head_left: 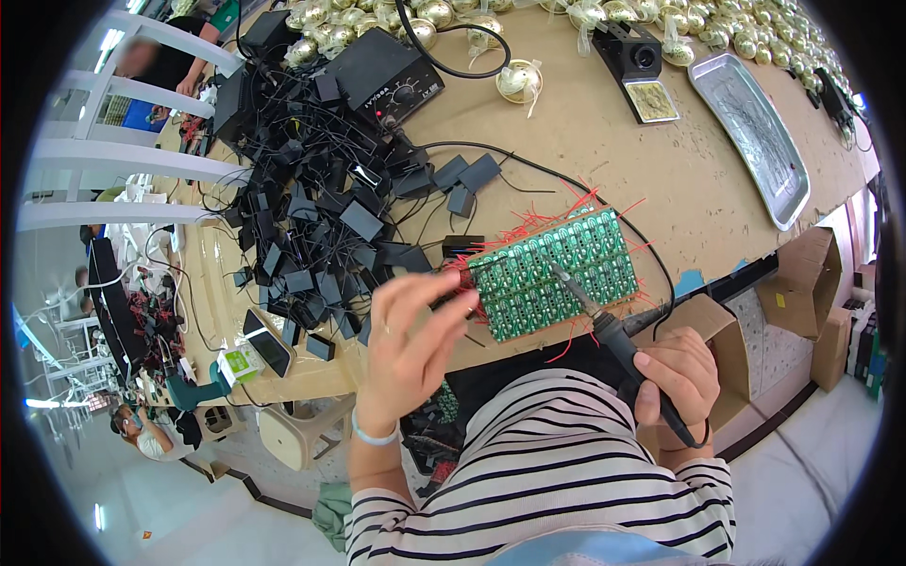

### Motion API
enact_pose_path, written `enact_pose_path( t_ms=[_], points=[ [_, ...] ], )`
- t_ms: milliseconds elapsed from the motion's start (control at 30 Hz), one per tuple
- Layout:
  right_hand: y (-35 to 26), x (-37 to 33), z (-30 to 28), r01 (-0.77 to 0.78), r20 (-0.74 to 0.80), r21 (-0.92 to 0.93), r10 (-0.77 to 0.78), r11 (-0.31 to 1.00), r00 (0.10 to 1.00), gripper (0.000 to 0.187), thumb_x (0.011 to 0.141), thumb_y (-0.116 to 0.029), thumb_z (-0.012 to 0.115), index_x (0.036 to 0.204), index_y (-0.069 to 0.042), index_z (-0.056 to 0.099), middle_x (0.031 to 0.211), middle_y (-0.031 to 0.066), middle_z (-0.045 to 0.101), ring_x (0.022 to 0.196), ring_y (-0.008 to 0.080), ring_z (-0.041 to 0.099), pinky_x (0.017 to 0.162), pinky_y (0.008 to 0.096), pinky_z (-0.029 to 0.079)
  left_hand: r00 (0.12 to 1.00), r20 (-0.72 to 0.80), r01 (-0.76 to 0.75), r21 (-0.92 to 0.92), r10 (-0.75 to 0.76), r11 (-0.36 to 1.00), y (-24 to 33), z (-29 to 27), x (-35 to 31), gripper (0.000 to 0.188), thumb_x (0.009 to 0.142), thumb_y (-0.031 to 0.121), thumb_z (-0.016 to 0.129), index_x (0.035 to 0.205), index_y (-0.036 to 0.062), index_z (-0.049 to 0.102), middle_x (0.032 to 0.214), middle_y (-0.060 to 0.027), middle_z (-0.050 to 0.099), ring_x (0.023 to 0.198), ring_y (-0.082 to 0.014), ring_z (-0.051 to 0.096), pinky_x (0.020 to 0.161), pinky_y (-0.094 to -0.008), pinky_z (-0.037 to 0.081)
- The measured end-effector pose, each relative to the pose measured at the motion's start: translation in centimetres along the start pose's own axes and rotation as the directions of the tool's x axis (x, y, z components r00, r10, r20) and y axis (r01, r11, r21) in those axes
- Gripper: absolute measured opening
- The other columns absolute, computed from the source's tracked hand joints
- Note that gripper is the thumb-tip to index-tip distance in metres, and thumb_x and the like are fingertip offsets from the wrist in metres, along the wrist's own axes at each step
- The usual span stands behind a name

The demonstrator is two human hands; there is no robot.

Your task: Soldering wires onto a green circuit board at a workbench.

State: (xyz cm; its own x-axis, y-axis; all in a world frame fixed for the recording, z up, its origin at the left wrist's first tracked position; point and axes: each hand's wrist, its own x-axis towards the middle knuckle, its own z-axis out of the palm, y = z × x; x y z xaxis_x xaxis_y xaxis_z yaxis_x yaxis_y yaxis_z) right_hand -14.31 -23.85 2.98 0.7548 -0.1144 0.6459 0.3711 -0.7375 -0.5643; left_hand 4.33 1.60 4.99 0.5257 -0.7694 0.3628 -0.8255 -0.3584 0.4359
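A green circuit board panel (557, 274) of repeated small boards lies near the table's front edge, red wires sticking out around its sides. My right hand (681, 375) is closed round the handle of a soldering iron (618, 341), whose metal tip points at the middle of the panel. At the panel's left edge, my left hand (411, 330) has its fingertips drawn together on what looks like a thin black wire (486, 267) reaching over the board; the fingers partly hide it. A small black box (462, 246) sits just beyond those fingertips.
A heap of black boxes with wires (321, 217) covers the table's left. Behind it stands a black control unit (387, 80) with a dial. Farther right are a black stand with a gold pad (651, 100), a metal tray (755, 132) and many gold balls (746, 47). The iron's cable curves behind the panel.
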Motion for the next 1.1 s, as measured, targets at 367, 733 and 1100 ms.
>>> enact_pose_path(
  t_ms=[367, 733, 1100],
  points=[
    [-0.5, 0.2, 0.5, -0.006, 0.042, 0.044, 0.004, 0.999, 0.999, 0.03, 0.074, 0.003, 0.065, 0.104, 0.002, 0.071, 0.084, 0.0095, 0.069, 0.065, 0.0243, 0.064, 0.061, 0.0354, 0.054, 0.986, -0.131, 0.074, -0.209, -0.103, 0.975, -0.7, 2.1, -1.8, 0.039, 0.074, -0.004, 0.076, 0.112, 0.0056, 0.077, 0.107, -0.0077, 0.069, 0.083, -0.0229, 0.066, 0.073, -0.0368, 0.054],
    [-0.2, -0.8, 1.3, -0.016, 0.069, 0.074, 0.011, 0.997, 0.998, 0.029, 0.073, 0.004, 0.067, 0.101, 0.003, 0.071, 0.084, 0.0105, 0.068, 0.064, 0.0248, 0.062, 0.06, 0.0347, 0.052, 1.0, 0.003, -0.02, -0.107, 0.02, 0.994, -1.3, 4.1, 2.3, 0.027, 0.079, -0.001, 0.078, 0.105, 0.0052, 0.077, 0.086, -0.0045, 0.058, 0.067, -0.0189, 0.057, 0.063, -0.0324, 0.049],
    [0.2, -0.6, 1.6, 0.008, 0.105, 0.084, -0.017, 0.996, 0.994, 0.029, 0.071, 0.004, 0.068, 0.1, 0.004, 0.072, 0.086, 0.0109, 0.069, 0.065, 0.0234, 0.063, 0.059, 0.034, 0.053, 0.999, 0.018, -0.038, -0.094, 0.04, 0.995, -1.0, 4.3, 2.6, 0.019, 0.078, 0.0, 0.078, 0.095, 0.0066, 0.076, 0.085, -0.0046, 0.063, 0.066, -0.0204, 0.063, 0.061, -0.0321, 0.051]
  ],
)
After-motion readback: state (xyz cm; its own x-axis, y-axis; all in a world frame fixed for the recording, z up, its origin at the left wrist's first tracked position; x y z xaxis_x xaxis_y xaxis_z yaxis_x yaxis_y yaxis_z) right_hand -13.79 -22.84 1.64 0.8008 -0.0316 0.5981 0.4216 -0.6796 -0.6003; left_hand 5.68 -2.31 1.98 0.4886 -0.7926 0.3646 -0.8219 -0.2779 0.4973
